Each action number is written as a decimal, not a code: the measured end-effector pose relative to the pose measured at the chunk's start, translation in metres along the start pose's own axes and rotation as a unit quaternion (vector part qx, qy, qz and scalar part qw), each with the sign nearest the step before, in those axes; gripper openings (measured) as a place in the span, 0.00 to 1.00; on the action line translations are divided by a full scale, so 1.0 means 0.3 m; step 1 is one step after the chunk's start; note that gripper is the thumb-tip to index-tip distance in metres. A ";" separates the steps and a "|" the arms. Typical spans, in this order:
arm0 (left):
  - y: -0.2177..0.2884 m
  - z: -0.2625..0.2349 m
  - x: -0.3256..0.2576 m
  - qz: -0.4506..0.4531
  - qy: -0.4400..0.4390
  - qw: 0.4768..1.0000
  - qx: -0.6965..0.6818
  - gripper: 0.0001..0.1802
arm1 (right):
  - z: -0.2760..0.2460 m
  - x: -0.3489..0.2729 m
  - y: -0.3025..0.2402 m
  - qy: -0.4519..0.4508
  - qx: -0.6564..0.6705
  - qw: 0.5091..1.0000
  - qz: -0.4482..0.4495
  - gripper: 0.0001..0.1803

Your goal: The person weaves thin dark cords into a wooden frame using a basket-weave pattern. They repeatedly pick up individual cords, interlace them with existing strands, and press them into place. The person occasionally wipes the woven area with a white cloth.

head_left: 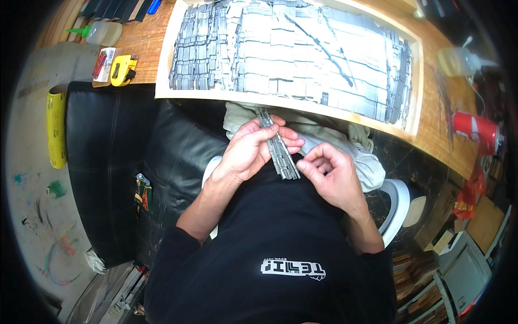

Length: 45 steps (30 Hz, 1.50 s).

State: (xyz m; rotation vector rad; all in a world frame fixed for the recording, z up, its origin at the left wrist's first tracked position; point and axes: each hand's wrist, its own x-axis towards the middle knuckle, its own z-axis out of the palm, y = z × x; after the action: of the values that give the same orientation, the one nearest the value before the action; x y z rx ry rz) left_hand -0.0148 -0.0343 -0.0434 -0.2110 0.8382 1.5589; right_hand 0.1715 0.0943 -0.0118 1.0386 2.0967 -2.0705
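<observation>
My left hand [249, 148] grips a narrow bundle of thin grey strips [279, 151], thumb laid across its upper part. The bundle slants down toward my right, above my lap. By its lower end is my right hand [330, 174], fingers curled and thumb and forefinger pinched together; whatever they may hold is too small to make out. Beyond both hands lies a shallow tray with a pale wooden frame [216, 97], filled with rows of grey and white strip-like pieces [270, 59]. A long dark thin stick [321, 48] lies across those rows.
On the wooden table [143, 40] at left are a yellow tape measure [124, 70], a small box [103, 65] and a green-tipped glue bottle [102, 33]. A red can [475, 131] and another squeeze bottle [458, 61] stand at right. A black leather sofa [108, 156] is left of me.
</observation>
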 end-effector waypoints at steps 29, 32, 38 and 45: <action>0.004 0.009 -0.007 0.036 -0.062 0.997 -0.039 0.12 | -0.004 0.003 0.014 -0.001 -0.110 0.960 -0.256 0.09; 0.005 0.010 -0.005 0.033 -0.051 0.997 -0.050 0.12 | -0.003 0.004 0.015 0.000 -0.137 0.954 -0.266 0.09; -0.018 0.006 -0.003 0.048 -0.022 0.999 0.013 0.13 | 0.022 -0.002 0.006 0.022 -0.099 0.968 -0.229 0.09; 0.009 0.008 0.000 0.033 -0.011 0.999 -0.021 0.17 | -0.004 -0.015 0.013 -0.002 -0.063 0.985 -0.161 0.06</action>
State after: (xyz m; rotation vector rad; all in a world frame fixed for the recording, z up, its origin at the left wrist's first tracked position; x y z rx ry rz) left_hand -0.0165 -0.0327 -0.0408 -0.1979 0.8039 1.6395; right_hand 0.1775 0.0931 -0.0131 0.7189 2.4979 -2.0239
